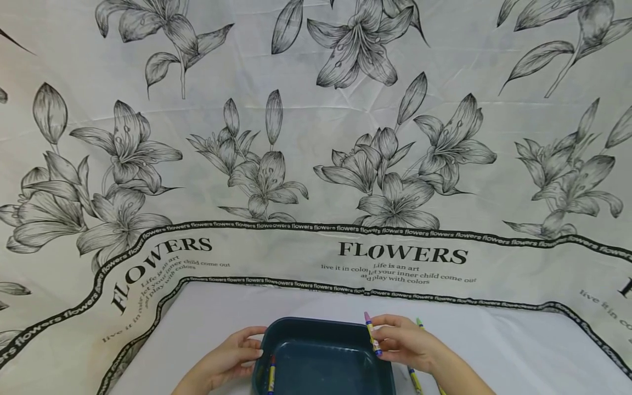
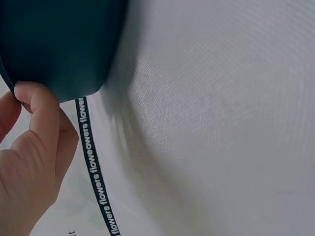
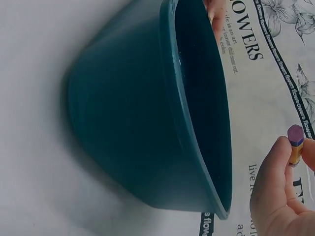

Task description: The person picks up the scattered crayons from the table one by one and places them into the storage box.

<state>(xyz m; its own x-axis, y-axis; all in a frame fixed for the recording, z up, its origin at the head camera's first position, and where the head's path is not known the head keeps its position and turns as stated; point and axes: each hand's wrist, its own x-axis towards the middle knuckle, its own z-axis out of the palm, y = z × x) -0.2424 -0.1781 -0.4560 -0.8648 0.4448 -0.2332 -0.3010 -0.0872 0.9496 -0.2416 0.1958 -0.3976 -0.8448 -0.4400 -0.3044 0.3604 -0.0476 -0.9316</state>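
Note:
A dark teal plastic bin [image 1: 328, 326] stands at the bottom middle of the head view. My left hand [image 1: 232, 354] grips its left rim, thumb and fingers pinching the edge in the left wrist view. Between thumb and fingers, my right hand [image 1: 407, 343] holds a crayon [image 1: 371, 332] with a pinkish-purple tip and yellow wrapper. That crayon overlaps the bin's right rim in the head view and points upward. Inside the bin, a red-tipped crayon [image 1: 272, 374] with a yellow wrapper leans along the left wall.
Right of the bin, partly behind my right hand and forearm, are a green-tipped crayon [image 1: 419, 323] and a crayon with a blue and yellow wrapper [image 1: 415, 381]. White cloth [image 1: 518, 351] lies beneath, with a flower-printed border [image 1: 276, 252] beyond it.

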